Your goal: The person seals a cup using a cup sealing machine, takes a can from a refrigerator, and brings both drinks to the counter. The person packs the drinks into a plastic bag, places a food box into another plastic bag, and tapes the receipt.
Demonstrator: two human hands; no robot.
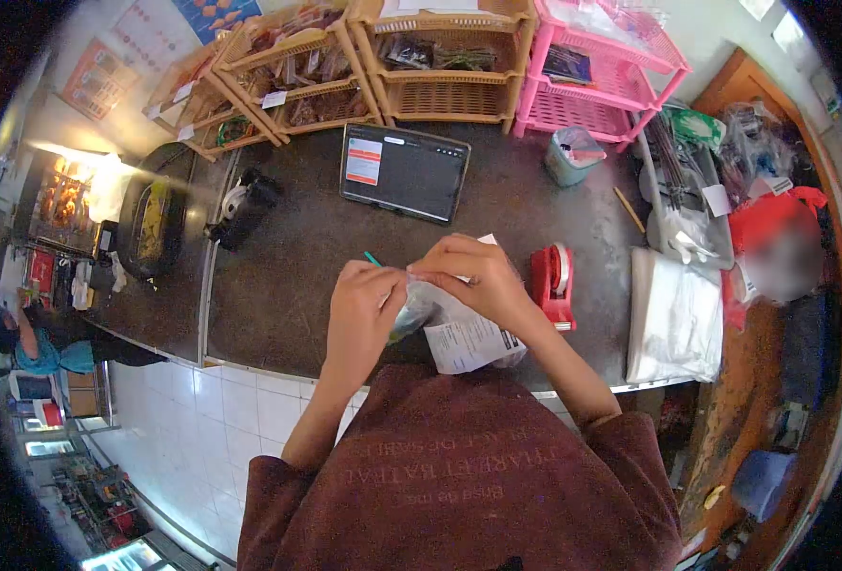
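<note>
In front of my chest both hands pinch the gathered top of a clear plastic bag (411, 314). My left hand (366, 303) has its fingers pressed together on the bag's left side. Thumb and forefinger of my right hand (476, 276) close on the same spot from the other side. What the bag contains is blurred, with some green showing. A printed paper receipt (469, 344) hangs against the bag below my right hand. The tip of a thin teal stick (372, 259) pokes out behind my left hand. Just right of my right hand stands a red tape dispenser (554, 293).
A tablet (405, 171) leans at the back of the dark counter (278, 314). Brown basket racks (454, 95) and a pink rack (592, 95) line the wall. White plastic bags (673, 319) lie at right, near a cup (574, 157). Another person (55, 354) is at far left.
</note>
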